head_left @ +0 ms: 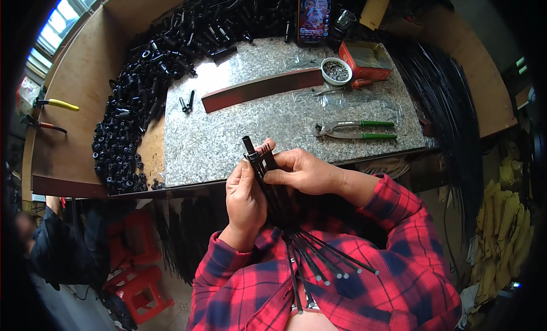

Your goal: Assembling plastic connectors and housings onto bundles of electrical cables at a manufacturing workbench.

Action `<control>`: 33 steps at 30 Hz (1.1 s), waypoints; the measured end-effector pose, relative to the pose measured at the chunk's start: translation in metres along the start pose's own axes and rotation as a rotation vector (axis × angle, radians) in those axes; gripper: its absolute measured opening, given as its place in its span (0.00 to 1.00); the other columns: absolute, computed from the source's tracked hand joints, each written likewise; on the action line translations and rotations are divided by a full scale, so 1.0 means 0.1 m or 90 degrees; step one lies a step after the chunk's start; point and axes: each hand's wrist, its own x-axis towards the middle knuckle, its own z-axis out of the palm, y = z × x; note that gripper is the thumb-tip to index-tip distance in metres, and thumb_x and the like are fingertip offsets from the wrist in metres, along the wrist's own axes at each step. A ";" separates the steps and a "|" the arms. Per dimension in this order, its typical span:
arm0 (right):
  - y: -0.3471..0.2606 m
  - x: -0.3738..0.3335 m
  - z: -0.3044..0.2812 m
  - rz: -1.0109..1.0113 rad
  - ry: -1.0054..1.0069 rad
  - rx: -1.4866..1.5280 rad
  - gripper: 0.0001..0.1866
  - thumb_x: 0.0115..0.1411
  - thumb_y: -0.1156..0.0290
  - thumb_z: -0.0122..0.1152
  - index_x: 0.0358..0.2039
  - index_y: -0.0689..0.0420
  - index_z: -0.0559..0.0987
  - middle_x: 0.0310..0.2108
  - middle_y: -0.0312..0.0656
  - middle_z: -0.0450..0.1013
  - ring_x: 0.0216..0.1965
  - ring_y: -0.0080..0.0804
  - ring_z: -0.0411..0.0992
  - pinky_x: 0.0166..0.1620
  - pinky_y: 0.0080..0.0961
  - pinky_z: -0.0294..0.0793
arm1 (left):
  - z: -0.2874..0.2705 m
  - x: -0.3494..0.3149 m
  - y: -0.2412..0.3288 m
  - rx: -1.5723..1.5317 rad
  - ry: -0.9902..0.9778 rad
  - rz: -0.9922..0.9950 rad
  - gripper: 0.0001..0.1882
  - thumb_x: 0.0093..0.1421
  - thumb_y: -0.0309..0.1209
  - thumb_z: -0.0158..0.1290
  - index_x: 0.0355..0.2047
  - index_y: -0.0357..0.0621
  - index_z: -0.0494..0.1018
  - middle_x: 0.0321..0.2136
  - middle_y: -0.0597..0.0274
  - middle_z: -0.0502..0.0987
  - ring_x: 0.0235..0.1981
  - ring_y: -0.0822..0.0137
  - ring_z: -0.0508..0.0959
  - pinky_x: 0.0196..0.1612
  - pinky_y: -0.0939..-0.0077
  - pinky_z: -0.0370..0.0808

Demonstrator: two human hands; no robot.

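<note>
Just beyond the front edge of the work board, I hold a bundle of thin black rods like umbrella ribs [276,202] in front of my chest. Its upper end carries a short black tube [247,144] with a collar. My left hand [245,195] is closed around the bundle's left side, thumb up against the collar. With thumb and fingers, my right hand [305,172] pinches flat black rib ends beside the tube. Below, the rods fan out toward my shirt and end in small round grey tips. The palms hide part of the bundle.
On the speckled board [228,143] lie green-handled pincers [356,130], a reddish bar [262,90], a white bowl of metal bits [336,71] and a red box [364,60]. Black tubular parts [154,68] are heaped left and behind; long black rods [441,80] lie right. A phone [314,17] stands behind.
</note>
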 end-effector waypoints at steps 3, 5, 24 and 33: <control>-0.04 -0.04 0.02 -0.044 0.042 -0.209 0.13 0.60 0.66 0.55 0.39 0.63 0.76 0.28 0.48 0.76 0.32 0.32 0.74 0.37 0.28 0.71 | 0.04 -0.01 -0.02 -0.006 0.017 0.006 0.18 0.68 0.35 0.38 0.48 0.33 0.68 0.52 0.39 0.68 0.54 0.54 0.69 0.60 0.63 0.60; -0.10 -0.06 0.07 -0.120 0.067 -0.305 0.14 0.61 0.65 0.51 0.37 0.64 0.74 0.29 0.58 0.73 0.33 0.55 0.73 0.35 0.39 0.70 | 0.05 -0.01 -0.02 -0.009 0.020 0.014 0.18 0.68 0.35 0.37 0.48 0.33 0.68 0.51 0.38 0.69 0.54 0.54 0.69 0.60 0.63 0.60; -0.86 0.86 -1.04 -0.101 0.063 -0.636 0.10 0.56 0.68 0.58 0.26 0.63 0.77 0.23 0.49 0.74 0.26 0.41 0.74 0.31 0.32 0.72 | -0.06 0.12 0.06 -0.152 -0.077 -0.107 0.23 0.67 0.38 0.41 0.56 0.36 0.58 0.39 0.55 0.71 0.37 0.64 0.73 0.43 0.71 0.71; -0.39 2.40 -1.17 -0.269 0.197 -1.025 0.10 0.54 0.72 0.52 0.37 0.57 0.76 0.41 0.43 0.71 0.47 0.42 0.67 0.49 0.35 0.69 | -0.09 0.12 0.10 -0.076 -0.049 -0.080 0.23 0.66 0.39 0.41 0.54 0.34 0.60 0.40 0.53 0.72 0.41 0.62 0.74 0.46 0.67 0.71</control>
